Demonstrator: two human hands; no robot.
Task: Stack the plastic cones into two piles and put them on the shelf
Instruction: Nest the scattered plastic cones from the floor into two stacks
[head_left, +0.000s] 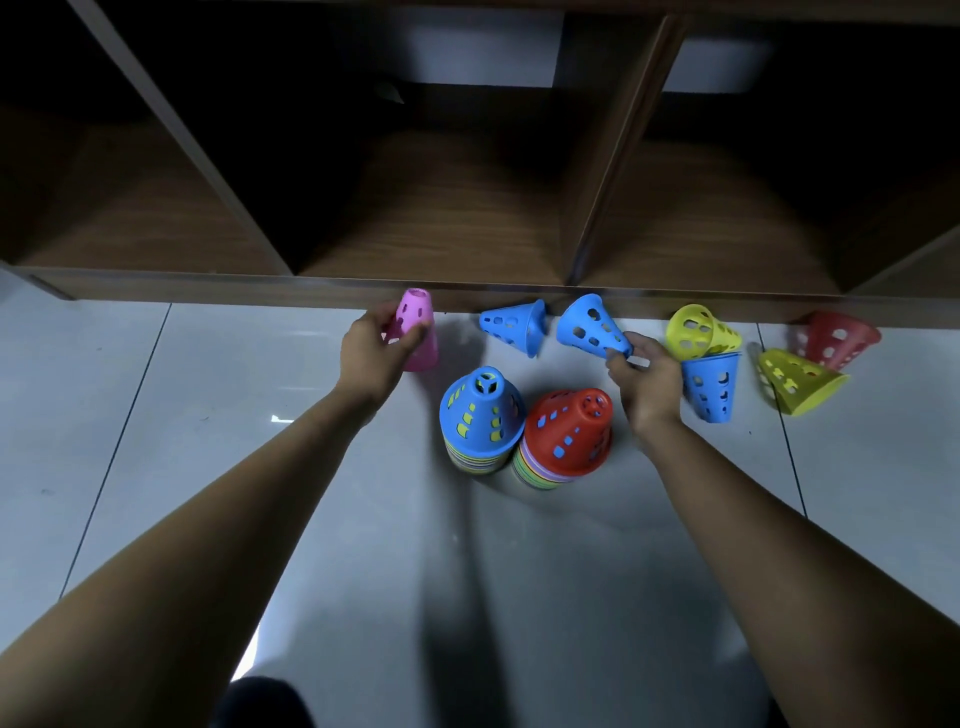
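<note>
Two piles of stacked cones stand on the floor: one topped by a blue cone (480, 413), one topped by a red cone (569, 431). My left hand (376, 348) grips a pink cone (415, 327) left of the piles. My right hand (644, 376) pinches the rim of a tilted blue cone (589, 325). Loose cones lie along the shelf base: a blue one (511, 325) on its side, a yellow one (701, 332) on an upside-down blue one (711, 387), another yellow one (795, 382) and a red one (836, 340).
A wooden shelf (467, 291) with three open compartments runs across the top of the view, its base edge just behind the cones. The floor is pale glossy tile (208, 415). A dark shape, part of my body, shows at the bottom edge.
</note>
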